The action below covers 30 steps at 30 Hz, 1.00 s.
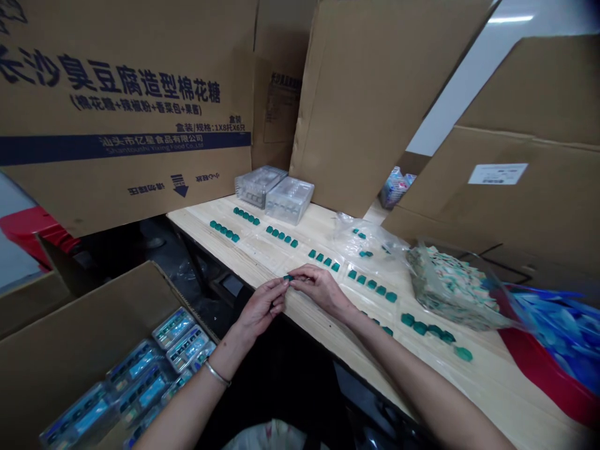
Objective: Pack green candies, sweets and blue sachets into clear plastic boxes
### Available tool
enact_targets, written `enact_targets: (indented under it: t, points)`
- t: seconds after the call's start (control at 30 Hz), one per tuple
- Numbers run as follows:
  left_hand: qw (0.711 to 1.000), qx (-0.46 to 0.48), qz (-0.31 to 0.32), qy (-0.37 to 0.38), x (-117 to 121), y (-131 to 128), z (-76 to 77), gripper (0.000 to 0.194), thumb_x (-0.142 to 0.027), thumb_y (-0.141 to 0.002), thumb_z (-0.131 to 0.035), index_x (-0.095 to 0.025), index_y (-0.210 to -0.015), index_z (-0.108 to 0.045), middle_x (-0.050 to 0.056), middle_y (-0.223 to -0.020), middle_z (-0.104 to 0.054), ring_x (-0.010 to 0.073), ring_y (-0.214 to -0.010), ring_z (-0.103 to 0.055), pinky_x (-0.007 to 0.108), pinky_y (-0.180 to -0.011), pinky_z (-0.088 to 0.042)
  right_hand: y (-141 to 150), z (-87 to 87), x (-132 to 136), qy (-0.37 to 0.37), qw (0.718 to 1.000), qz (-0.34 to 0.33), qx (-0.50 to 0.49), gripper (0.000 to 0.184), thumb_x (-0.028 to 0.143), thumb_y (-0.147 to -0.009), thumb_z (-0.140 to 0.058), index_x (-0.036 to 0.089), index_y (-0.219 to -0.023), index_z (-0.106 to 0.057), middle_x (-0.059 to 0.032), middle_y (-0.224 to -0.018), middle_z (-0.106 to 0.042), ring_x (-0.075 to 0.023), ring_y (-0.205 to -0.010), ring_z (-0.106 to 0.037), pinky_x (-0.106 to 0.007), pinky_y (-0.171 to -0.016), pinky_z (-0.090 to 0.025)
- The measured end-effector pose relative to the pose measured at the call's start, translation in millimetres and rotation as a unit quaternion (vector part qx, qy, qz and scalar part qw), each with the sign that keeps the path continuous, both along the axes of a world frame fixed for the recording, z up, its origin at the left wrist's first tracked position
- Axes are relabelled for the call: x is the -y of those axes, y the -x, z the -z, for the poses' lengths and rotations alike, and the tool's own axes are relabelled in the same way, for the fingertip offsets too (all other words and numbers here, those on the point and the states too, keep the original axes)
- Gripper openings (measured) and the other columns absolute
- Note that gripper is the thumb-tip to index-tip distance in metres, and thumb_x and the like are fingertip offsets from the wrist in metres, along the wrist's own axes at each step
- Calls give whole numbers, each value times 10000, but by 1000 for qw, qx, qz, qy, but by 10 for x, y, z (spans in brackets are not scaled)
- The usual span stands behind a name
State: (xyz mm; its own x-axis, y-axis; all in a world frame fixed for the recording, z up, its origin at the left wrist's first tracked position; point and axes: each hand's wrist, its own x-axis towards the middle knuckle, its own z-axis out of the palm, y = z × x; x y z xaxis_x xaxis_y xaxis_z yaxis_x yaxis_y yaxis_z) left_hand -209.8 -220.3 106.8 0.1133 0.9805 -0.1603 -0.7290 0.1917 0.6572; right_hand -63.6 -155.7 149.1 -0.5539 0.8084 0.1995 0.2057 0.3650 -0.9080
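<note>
My left hand (263, 306) and my right hand (317, 286) meet at the front edge of the wooden table (328, 325). Together their fingertips pinch a small green piece (289, 277). Rows of the same green pieces (323, 257) lie in clear plastic trays (262, 247) spread across the table, in front of and to the right of my hands. A silver bangle sits on my left wrist.
Two stacks of clear empty trays (274, 190) stand at the table's far end. A plastic bag of printed cards (450, 287) and blue packets in a red bag (557, 337) lie at right. A cardboard box with packed blister packs (154, 362) is at lower left. Large cartons (126, 106) wall the table.
</note>
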Motion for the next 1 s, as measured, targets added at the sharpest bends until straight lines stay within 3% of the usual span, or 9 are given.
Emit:
enact_targets:
  t: [0.1,0.17,0.23,0.3,0.4,0.6,0.77,1.0]
  points:
    - [999,-50,-5,1,10,18,-11,267,-320,-683,-758,-124,-834,-658,-67,-601,-362,8,-435,-235,139,-379,-154,-36,-8,-54,-22,1000,6,11,200,374,-736,-681,214,-849,-723,-47,-836,-655,-167,-749,-606,-302,-700,-484]
    - [987,-157,-44,-3,6,62,1,273,-356,-704,-726,-155,-884,-688,-43,-592,-437,39,-435,-302,159,-385,-200,-76,-18,-157,-57,998,19,25,195,374,-738,-684,222,-853,-727,-45,-832,-658,-170,-742,-607,-310,-703,-479]
    - [948,-299,-105,-39,-9,121,37,218,-340,-704,-715,-197,-869,-718,20,-672,-578,113,-547,-476,197,-457,-339,-110,-10,-297,-103,993,24,44,192,381,-742,-686,228,-848,-733,-46,-821,-665,-175,-741,-605,-319,-712,-470]
    - [894,-414,-144,-90,-28,173,85,133,-286,-687,-721,-233,-809,-735,63,-809,-664,200,-766,-578,254,-631,-436,-119,32,-440,-127,990,11,66,187,380,-735,-694,224,-827,-739,-50,-803,-677,-182,-741,-607,-321,-712,-465]
    - [840,-508,-140,-128,-47,208,146,108,-253,-697,-708,-255,-801,-738,69,-813,-675,232,-860,-593,278,-762,-427,-70,142,-598,-125,988,-22,92,156,344,-728,-699,223,-816,-745,-48,-794,-689,-182,-745,-614,-306,-703,-462]
    - [807,-564,-123,-123,-64,190,138,41,-246,-744,-669,-252,-766,-703,56,-762,-635,217,-841,-598,243,-696,-416,117,300,-737,-138,982,-41,121,111,257,-728,-693,216,-813,-752,-42,-796,-684,-168,-727,-613,-284,-692,-458]
    - [794,-586,-106,-118,-57,199,105,57,-247,-766,-648,-243,-723,-686,50,-728,-613,216,-833,-599,246,-700,-406,171,342,-810,-177,970,-65,152,104,217,-739,-683,228,-815,-754,-40,-802,-679,-164,-734,-619,-279,-704,-463]
    - [777,-608,-100,-131,-79,215,175,112,-281,-795,-614,-247,-789,-720,66,-790,-647,215,-814,-592,277,-746,-384,272,345,-851,-231,943,-129,203,74,146,-721,-686,194,-719,-743,-45,-737,-659,-165,-712,-607,-263,-663,-440]
